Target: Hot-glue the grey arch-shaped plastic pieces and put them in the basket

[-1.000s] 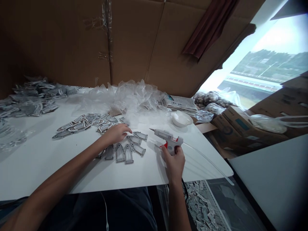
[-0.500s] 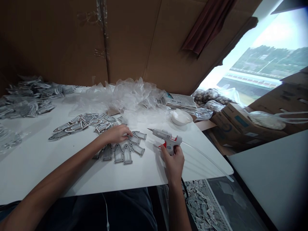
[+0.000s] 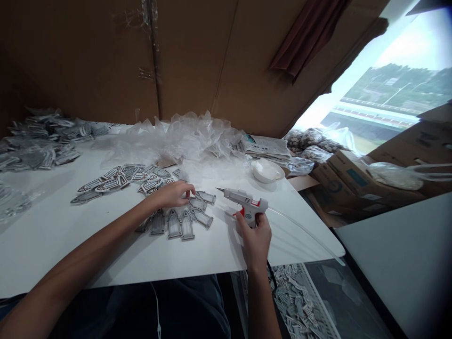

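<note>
A white hot glue gun (image 3: pixel 247 203) with a red trigger is in my right hand (image 3: pixel 256 235), its nozzle pointing left and a long clear glue stick trailing from its back. My left hand (image 3: pixel 176 194) is over the grey arch-shaped pieces (image 3: pixel 188 226), its thumb and fingers pressed together near the top of the fan. What they hold, if anything, is too small to tell. Several more arch pieces (image 3: pixel 113 181) lie in a heap to the left, partly behind my left hand and forearm.
Crumpled clear plastic bags (image 3: pixel 201 136) lie along the back of the white table (image 3: pixel 169 263). A white bowl (image 3: pixel 268 171) and newspapers (image 3: pixel 266 148) are at the back right. Bagged pieces (image 3: pixel 45 139) are piled far left. Below the table, a bin (image 3: pixel 300 301) holds loose pieces.
My left hand has shifted very slightly, its fingertips now a little higher over the arch pieces. The glue gun and my right hand look almost unmoved.
</note>
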A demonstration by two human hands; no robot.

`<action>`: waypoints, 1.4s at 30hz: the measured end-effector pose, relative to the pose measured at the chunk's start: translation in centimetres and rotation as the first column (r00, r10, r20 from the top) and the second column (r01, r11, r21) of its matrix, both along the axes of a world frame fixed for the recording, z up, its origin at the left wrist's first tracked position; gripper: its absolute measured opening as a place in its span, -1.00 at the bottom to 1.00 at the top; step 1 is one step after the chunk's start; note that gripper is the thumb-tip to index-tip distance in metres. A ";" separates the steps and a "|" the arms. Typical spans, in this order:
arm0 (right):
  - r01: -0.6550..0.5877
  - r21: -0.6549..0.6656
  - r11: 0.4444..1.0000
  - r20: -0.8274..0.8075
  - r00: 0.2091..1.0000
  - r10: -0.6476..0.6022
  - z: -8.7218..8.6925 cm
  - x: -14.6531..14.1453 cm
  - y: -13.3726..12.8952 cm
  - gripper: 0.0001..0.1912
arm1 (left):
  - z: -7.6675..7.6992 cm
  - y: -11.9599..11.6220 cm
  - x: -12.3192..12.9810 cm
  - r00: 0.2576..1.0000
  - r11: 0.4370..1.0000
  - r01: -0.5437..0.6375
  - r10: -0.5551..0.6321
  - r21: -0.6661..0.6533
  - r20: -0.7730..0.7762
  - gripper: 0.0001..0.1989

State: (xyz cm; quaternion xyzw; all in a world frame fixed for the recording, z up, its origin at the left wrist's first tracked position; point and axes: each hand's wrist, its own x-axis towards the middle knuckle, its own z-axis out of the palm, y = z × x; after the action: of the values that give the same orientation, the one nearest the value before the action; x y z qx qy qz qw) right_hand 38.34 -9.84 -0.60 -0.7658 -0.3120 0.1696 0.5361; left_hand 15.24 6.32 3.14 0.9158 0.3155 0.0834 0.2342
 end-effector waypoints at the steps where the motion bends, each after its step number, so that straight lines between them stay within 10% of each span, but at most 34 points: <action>1: 0.001 -0.005 1.000 0.005 1.000 -0.001 0.1 -0.1 0.0 -0.43 | -0.1 -0.1 0.1 1.000 1.000 -0.012 0.012 0.004 0.017 -0.71; 12: -0.032 0.045 0.999 -0.012 0.999 0.032 1.0 -1.6 0.0 -0.39 | 0.7 -2.6 -0.7 0.946 0.974 -0.212 0.183 0.084 0.269 -0.58; 24: -0.012 0.075 0.997 -0.075 0.997 0.017 1.2 -4.5 -0.3 -0.44 | 2.5 -5.4 -1.9 0.923 0.907 -0.228 0.085 0.354 0.376 -0.54; 42: -0.086 0.095 0.992 0.030 0.996 0.084 1.0 -4.7 -0.5 -0.60 | 3.6 -6.3 -1.9 0.910 0.905 -0.188 0.015 0.382 0.413 -0.44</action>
State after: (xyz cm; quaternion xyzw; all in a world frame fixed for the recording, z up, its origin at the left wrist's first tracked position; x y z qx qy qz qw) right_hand 33.64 -10.35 0.36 -0.7273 -0.3590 0.1672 0.5605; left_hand 13.29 -0.03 6.73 0.8895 0.2841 0.3464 0.0899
